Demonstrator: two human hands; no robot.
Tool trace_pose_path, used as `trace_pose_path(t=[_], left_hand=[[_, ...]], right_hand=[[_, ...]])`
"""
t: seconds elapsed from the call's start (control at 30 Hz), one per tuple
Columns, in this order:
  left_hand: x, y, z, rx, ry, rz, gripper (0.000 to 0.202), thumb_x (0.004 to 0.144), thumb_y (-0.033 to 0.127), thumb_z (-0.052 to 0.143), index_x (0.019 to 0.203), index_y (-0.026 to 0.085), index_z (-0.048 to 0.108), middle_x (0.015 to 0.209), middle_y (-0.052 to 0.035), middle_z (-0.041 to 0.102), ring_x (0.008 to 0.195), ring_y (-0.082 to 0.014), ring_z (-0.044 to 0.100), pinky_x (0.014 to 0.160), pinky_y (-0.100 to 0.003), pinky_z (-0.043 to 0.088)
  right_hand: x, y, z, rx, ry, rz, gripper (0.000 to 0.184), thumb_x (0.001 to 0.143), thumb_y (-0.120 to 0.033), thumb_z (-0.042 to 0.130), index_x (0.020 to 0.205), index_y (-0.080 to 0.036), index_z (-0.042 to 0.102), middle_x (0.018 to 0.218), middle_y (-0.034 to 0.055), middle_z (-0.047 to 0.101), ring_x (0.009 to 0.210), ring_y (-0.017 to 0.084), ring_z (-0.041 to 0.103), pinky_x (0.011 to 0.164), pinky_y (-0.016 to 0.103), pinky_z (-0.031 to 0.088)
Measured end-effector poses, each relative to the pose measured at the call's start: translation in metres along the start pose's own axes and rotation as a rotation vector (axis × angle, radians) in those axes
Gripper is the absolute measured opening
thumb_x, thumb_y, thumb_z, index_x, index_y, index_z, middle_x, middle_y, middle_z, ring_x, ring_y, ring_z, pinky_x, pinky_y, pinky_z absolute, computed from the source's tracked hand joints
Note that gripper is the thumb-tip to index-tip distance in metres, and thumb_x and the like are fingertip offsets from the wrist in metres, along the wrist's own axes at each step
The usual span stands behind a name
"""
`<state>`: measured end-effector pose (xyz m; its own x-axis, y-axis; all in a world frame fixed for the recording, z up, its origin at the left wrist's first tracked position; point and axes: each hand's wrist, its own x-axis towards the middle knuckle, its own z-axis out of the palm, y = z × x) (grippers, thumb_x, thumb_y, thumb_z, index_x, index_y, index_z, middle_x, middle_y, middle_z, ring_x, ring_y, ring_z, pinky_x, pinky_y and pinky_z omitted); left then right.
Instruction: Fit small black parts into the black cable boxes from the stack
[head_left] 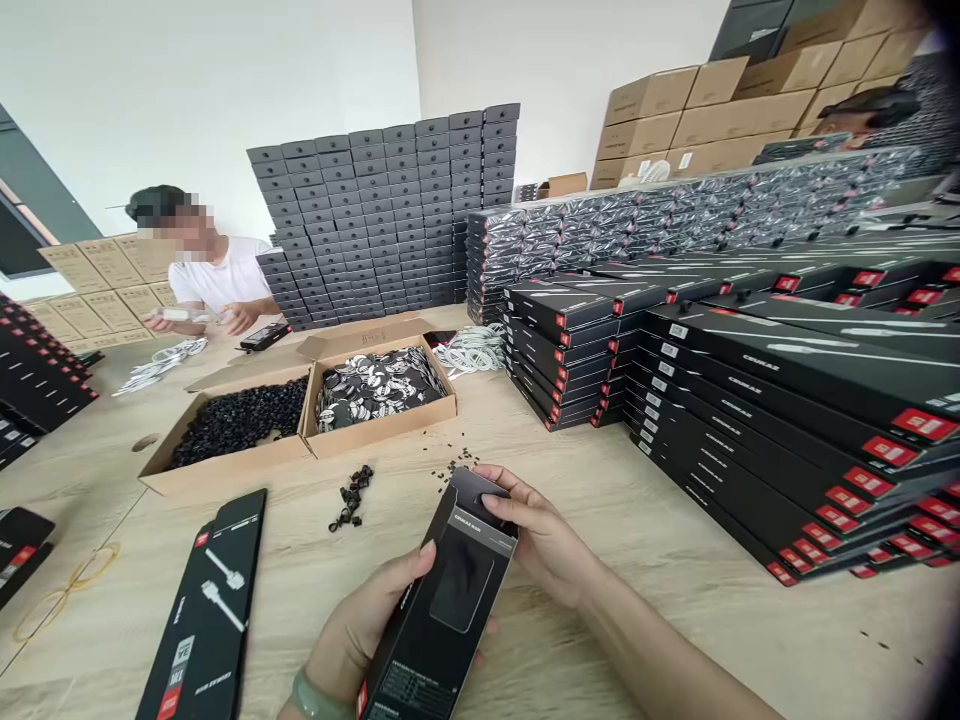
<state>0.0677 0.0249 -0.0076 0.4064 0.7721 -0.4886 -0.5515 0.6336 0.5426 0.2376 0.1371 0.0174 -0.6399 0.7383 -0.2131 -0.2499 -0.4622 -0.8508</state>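
A black retail packaging box [441,620] with white print tilts up over the near edge of the table. My left hand [367,600], a green bangle on its wrist, is wrapped round the box's left side with the thumb along the edge. My right hand [540,530] grips the top end, its thumb on the dark end flap and its fingers behind it. Whether anything is inside the box is hidden. To the left lies a flat black box [202,620] printed with white cables. Small black plastic pieces [351,497] lie just beyond the hands.
Beyond stand a carton of black pieces [232,465] and a carton of black-and-white printed pieces [311,440]. Stacked black boxes [720,440] flank the right. White cables [476,350] lie behind. A co-worker [221,275] sits far left, holding something white.
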Motion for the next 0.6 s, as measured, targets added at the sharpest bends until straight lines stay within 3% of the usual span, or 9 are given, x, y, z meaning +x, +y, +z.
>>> trace_pose_path(t=[0.17, 0.23, 0.37, 0.47, 0.6], left_hand=[[0.001, 0.002, 0.007, -0.048, -0.029, 0.05, 0.054, 0.082, 0.051, 0.055, 0.109, 0.005, 0.066, 0.101, -0.0209, 0.074, 0.08, -0.0286, 0.073, 0.071, -0.033, 0.051], [0.004, 0.002, 0.006, -0.087, -0.057, 0.035, 0.053, 0.08, 0.049, 0.057, 0.111, 0.006, 0.065, 0.102, -0.0195, 0.074, 0.081, -0.029, 0.073, 0.073, -0.034, 0.051], [0.008, 0.003, 0.007, -0.096, -0.038, 0.039, 0.047, 0.078, 0.047, 0.06, 0.106, 0.01, 0.065, 0.097, -0.0163, 0.075, 0.075, -0.0283, 0.073, 0.072, -0.036, 0.051], [0.008, 0.004, 0.01, -0.072, -0.043, 0.071, 0.044, 0.076, 0.046, 0.063, 0.104, 0.013, 0.063, 0.094, -0.0142, 0.075, 0.074, -0.0273, 0.072, 0.07, -0.036, 0.051], [0.009, 0.004, 0.009, -0.075, -0.022, 0.078, 0.042, 0.078, 0.044, 0.062, 0.107, 0.014, 0.061, 0.09, -0.0126, 0.074, 0.074, -0.0262, 0.071, 0.069, -0.036, 0.051]], right_hand=[[0.004, 0.002, -0.005, -0.075, -0.036, -0.004, 0.04, 0.076, -0.035, 0.068, 0.113, -0.027, 0.057, 0.1, 0.0031, 0.068, 0.085, 0.022, 0.063, 0.072, 0.032, 0.047], [0.007, 0.003, -0.006, -0.219, -0.018, -0.182, 0.035, 0.077, -0.036, 0.069, 0.108, -0.027, 0.058, 0.1, 0.0033, 0.066, 0.09, 0.022, 0.062, 0.077, 0.033, 0.047], [0.011, 0.004, -0.01, -0.72, 0.143, -0.611, 0.013, 0.075, -0.035, 0.072, 0.079, -0.026, 0.065, 0.109, 0.0058, 0.06, 0.11, 0.026, 0.053, 0.097, 0.041, 0.039], [0.01, 0.003, -0.013, -0.995, 0.212, -0.717, 0.008, 0.081, -0.034, 0.066, 0.076, -0.028, 0.069, 0.111, 0.0064, 0.061, 0.112, 0.029, 0.052, 0.1, 0.047, 0.034], [0.009, 0.002, -0.014, -1.087, 0.151, -0.744, 0.01, 0.085, -0.031, 0.06, 0.082, -0.029, 0.069, 0.11, 0.0059, 0.063, 0.112, 0.029, 0.053, 0.099, 0.048, 0.032]])
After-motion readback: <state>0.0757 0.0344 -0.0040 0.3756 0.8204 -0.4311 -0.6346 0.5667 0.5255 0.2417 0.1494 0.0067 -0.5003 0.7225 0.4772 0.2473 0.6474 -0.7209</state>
